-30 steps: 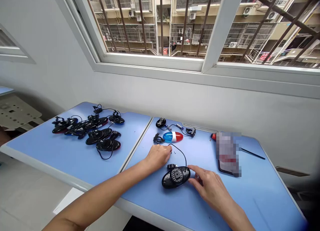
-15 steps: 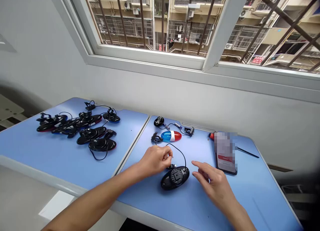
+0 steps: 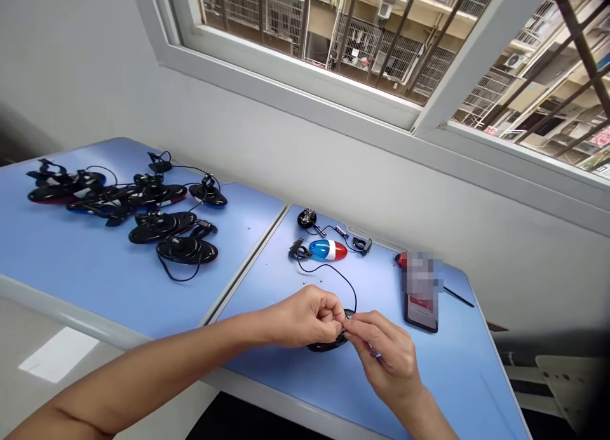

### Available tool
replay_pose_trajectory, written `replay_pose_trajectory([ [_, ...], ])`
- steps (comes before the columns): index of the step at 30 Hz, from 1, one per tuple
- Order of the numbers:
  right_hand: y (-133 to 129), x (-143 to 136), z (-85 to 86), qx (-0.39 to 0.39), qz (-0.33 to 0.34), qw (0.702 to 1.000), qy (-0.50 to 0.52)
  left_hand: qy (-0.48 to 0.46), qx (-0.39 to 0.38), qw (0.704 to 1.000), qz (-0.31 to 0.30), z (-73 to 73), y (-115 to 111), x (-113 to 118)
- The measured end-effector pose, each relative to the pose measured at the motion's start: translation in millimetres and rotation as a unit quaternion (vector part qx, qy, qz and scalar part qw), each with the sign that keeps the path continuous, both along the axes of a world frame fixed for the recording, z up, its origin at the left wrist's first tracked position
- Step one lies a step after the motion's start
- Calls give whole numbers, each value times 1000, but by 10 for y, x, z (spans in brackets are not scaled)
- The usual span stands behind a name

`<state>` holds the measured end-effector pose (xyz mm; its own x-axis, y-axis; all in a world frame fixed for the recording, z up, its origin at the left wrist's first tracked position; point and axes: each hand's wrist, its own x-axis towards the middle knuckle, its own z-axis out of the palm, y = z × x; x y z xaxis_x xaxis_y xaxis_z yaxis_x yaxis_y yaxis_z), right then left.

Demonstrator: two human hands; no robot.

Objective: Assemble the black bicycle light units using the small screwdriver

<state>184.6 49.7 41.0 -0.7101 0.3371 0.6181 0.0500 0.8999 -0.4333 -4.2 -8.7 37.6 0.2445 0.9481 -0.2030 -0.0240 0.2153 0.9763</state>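
Note:
The fingertips of my left hand (image 3: 312, 317) and my right hand (image 3: 385, 346) meet, both pinched closed, above a black oval bike-horn housing (image 3: 326, 347). What lies between the fingers is too small to make out. Most of the housing is hidden beneath my hands. From it a thin black cable (image 3: 351, 286) curves back to a black clamp (image 3: 298, 249). Beside that clamp lies a glossy blue, white and red oval cover (image 3: 328, 250). Two tiny screws (image 3: 321, 280) rest on the blue table, just beyond my left hand.
Several black horn units (image 3: 162, 227) with clamps and cables crowd the left table. Behind the cover lie an open round black part (image 3: 307, 219), batteries (image 3: 342, 232) and another clamp (image 3: 362, 244). A phone (image 3: 422, 306) lies right, touching a red-handled screwdriver (image 3: 401, 259).
My right hand has moved left and closed, its fingertips joining those of my left hand over the housing. The left hand has shifted slightly right. The camera view has tilted and turned.

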Motion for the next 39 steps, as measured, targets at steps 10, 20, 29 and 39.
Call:
replay_pose_trajectory([
  [10,88,83,-35,-49,-41,992,-110,418,165,893,-3,151,-80,-136],
  [20,24,67,-225,38,-49,992,-108,533,166,826,-79,125,-177,24],
  [29,-24,86,-125,135,-58,982,-118,522,189,828,-81,68,-198,8],
  [39,-144,122,-117,181,-88,968,-150,517,178,832,-96,-65,-198,64],
])
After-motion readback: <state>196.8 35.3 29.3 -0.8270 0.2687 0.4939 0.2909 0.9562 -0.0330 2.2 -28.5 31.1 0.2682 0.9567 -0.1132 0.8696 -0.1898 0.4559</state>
